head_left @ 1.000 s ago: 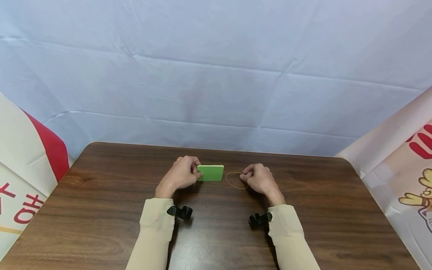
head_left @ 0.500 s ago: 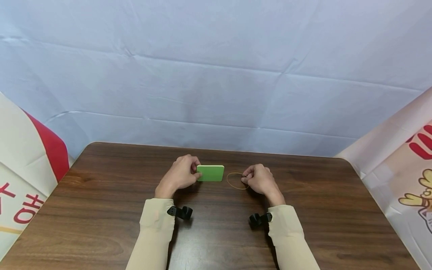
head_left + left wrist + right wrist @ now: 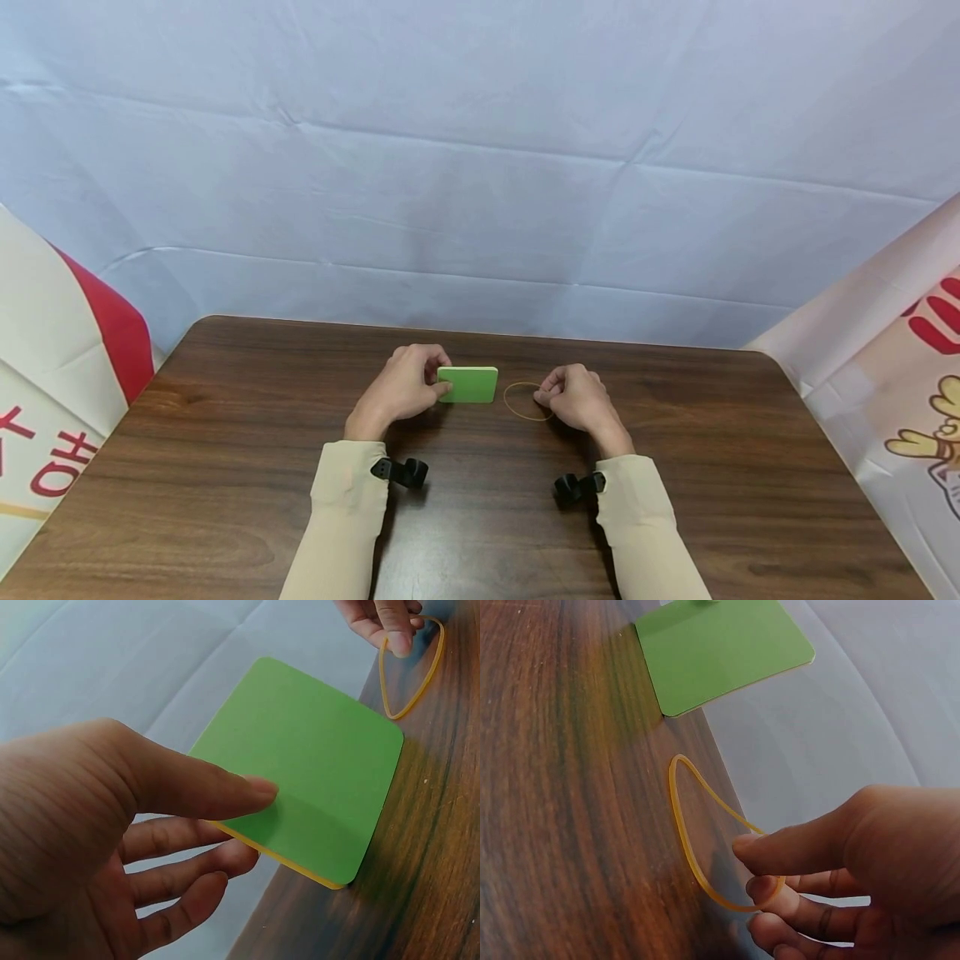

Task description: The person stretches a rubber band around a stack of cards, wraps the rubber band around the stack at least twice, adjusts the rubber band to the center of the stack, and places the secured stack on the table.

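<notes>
My left hand (image 3: pixel 405 383) pinches a stack of green cards (image 3: pixel 472 385) by its left end, thumb on the near face and fingers behind. The cards have rounded corners and stand on edge, with a yellowish edge (image 3: pixel 311 877) showing in the left wrist view. Just to the right, my right hand (image 3: pixel 577 398) holds a yellow rubber band (image 3: pixel 681 825) between thumb and fingertips. The band hangs in a loose, unstretched loop toward the cards, apart from them. Part of the band is hidden behind the right thumb.
Both hands work over the far half of a dark brown wooden table (image 3: pixel 480 517). A pale cloth (image 3: pixel 480 167) hangs behind its back edge. Printed banners stand at the left (image 3: pixel 52 392) and right sides. Each wrist carries a small black camera on a strap.
The rubber band and right fingertips have shifted very slightly. My left fingers have moved a little on the cards; otherwise both hands stay in place.
</notes>
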The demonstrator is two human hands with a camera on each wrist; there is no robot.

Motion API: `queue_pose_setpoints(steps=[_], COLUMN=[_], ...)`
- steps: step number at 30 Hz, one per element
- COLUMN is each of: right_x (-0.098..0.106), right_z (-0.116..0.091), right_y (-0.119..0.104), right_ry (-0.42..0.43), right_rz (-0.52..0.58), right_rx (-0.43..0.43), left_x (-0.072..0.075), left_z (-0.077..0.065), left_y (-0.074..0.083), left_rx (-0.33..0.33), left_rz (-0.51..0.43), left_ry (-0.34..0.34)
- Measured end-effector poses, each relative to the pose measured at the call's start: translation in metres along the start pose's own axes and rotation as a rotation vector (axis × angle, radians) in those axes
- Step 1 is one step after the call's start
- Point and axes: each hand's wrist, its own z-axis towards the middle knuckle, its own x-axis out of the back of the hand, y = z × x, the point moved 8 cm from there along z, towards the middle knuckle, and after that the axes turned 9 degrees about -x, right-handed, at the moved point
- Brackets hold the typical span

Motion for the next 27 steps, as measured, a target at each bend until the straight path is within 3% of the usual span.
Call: queue_pose_setpoints(steps=[27], right_x=[0.0055], right_z=[-0.0022], right_y=[-0.0058], right_ry=[0.023], right_rz=[0.013], right_rx=[0.038], left_x=[-0.0048], left_z=[0.0011], left_y=[-0.0017], left_rx=[-0.002], left_rz=[-0.04], left_ry=[-0.018])
